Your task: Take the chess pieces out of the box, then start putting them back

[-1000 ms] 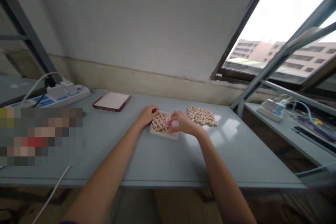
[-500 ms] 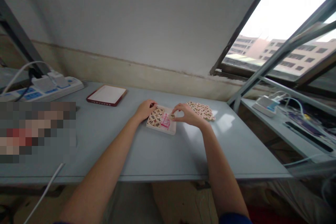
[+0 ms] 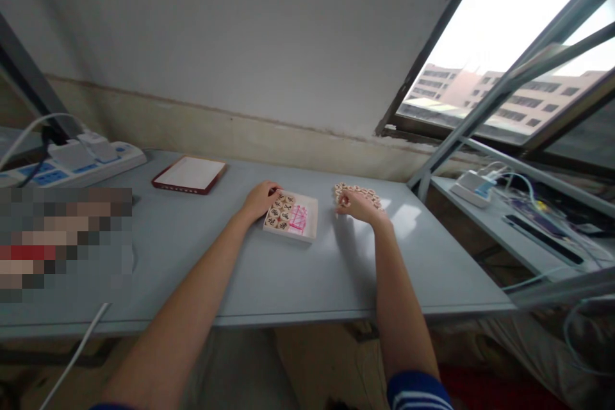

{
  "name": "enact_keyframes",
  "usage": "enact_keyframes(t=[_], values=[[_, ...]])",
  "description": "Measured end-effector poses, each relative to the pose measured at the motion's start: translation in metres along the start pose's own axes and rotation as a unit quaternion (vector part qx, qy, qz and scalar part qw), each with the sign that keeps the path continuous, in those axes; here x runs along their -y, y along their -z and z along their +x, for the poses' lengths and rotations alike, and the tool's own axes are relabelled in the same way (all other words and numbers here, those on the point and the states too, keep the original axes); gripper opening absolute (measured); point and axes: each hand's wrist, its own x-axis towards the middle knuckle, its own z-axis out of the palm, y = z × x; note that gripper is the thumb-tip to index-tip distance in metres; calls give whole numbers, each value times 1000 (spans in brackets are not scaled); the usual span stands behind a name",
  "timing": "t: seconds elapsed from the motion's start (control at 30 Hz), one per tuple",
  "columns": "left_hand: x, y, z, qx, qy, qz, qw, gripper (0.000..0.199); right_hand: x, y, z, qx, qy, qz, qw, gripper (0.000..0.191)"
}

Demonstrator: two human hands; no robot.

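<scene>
On the grey desk lies a shallow white box (image 3: 307, 230) with several round Chinese chess pieces (image 3: 274, 213) in its left half. Pink lines show on its bare floor to the right. My left hand (image 3: 260, 201) is closed against the box's left far corner; its fingertips are partly hidden. Off to the right, my right hand (image 3: 361, 206) is at the near side of a cluster of loose chess pieces (image 3: 371, 194), covering part of it. Its thumb and forefinger are pinched, with what looks like a chess piece (image 3: 344, 202) between them.
A dark red box lid (image 3: 192, 174) with a white inside lies at the left rear. Behind it to the left is a white power strip (image 3: 72, 163) with plugs. A metal frame bar (image 3: 425, 182) stands at the right, by a side shelf with cables.
My right hand has moved from above the box rightward to the loose pieces, its fingers still pinched. The pieces inside the box look the same. My left hand stays at the box.
</scene>
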Motion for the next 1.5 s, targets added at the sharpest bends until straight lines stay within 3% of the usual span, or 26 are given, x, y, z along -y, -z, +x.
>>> enact_keyframes(t=[0.17,0.27,0.43,0.6,0.77,0.97,1.07,1.17,1.3,1.5], values=[[-2,1,0,-6,1,-3,1000,25,30,-4,4,-106,54,-3,993,12],[-3,1,-1,8,17,-47,999,26,59,-10,6,-151,126,36,980,15],[-4,1,-1,124,-2,-137,983,35,94,-21,8,-106,228,65,966,26],[-4,3,-1,156,-18,-169,973,38,86,-16,8,-108,231,137,957,21],[-7,6,-4,164,-13,-195,967,39,80,-18,7,-51,253,146,955,29],[-6,8,-4,178,-11,-222,959,38,70,-14,14,-105,223,193,950,22],[-5,8,-4,184,-8,-213,960,37,43,-8,17,-196,120,219,948,20],[-5,8,-5,183,1,-196,963,37,21,-10,16,-249,15,130,959,17],[-5,7,-6,174,1,-185,967,37,27,-21,16,-264,-30,-28,964,16],[-4,5,-7,172,-3,-165,971,38,45,-36,24,-223,-63,-106,967,26]])
